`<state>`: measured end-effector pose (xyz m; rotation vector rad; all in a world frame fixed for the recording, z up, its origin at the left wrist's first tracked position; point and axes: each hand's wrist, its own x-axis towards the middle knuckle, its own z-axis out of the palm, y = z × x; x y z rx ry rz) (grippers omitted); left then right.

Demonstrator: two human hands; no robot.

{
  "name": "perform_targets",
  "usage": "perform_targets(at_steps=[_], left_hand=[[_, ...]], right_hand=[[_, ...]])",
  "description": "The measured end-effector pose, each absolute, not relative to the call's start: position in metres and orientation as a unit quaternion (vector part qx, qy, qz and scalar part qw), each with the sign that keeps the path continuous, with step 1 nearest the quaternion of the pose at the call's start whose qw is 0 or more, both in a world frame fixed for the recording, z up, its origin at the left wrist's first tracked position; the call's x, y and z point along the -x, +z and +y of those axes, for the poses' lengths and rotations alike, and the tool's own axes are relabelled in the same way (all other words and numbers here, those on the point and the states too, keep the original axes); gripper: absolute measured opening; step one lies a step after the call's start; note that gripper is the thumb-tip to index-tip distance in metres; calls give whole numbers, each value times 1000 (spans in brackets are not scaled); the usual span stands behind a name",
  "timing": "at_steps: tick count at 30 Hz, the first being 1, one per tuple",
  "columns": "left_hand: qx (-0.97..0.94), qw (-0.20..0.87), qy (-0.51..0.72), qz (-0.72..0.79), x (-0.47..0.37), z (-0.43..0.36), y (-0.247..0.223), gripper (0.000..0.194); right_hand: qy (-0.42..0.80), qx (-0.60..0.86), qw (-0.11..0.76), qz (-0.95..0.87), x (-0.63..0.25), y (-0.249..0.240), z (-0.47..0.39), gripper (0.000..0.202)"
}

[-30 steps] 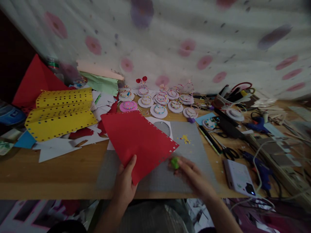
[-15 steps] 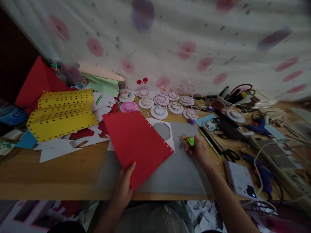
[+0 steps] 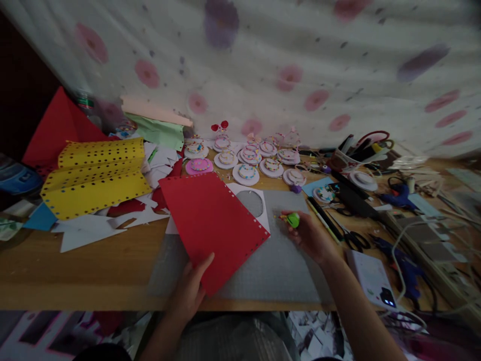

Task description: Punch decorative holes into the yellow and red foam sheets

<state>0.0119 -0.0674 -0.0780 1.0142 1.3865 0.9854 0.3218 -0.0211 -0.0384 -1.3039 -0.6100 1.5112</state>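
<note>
My left hand (image 3: 190,287) grips the near corner of a red paper sheet (image 3: 214,225), thumb on top and fingers underneath. Small holes run along the sheet's edges. Closed round a small bright green paper punch (image 3: 293,220), my right hand (image 3: 310,236) is over the grey cutting mat (image 3: 270,271), to the right of the sheet and apart from it. Tiny yellow and red bits show beside the punch. Partly under the red sheet lies a white paper (image 3: 264,220) with a round hole cut in it.
Several white paper discs with beaded rings (image 3: 246,174) stand at the back. Yellow punched paper (image 3: 97,175) and white scraps (image 3: 90,233) lie left. On the right are scissors (image 3: 355,238), pens (image 3: 325,220), blue glue guns (image 3: 404,265), a white device (image 3: 370,278) and cables.
My right hand has turned slightly, and the green punch has shifted a little left with it. My left thumb has slid a bit over the red sheet, which has hardly moved.
</note>
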Motion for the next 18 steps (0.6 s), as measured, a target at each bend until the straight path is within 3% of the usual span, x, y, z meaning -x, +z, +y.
perform_targets(at_steps=[4, 7, 12, 18], left_hand=[[-393, 635, 344, 569, -12, -65, -57, 33], [-348, 662, 313, 586, -16, -62, -45, 34], [-335, 636, 318, 618, -21, -63, -28, 35], [-423, 536, 350, 642, -24, -73, -20, 41]], right_hand=[[652, 514, 505, -237, -301, -26, -50, 41], [691, 496, 472, -232, -275, -27, -83, 32], [738, 477, 404, -253, -229, -41, -118, 26], [756, 447, 436, -195, -206, -44, -116, 26]])
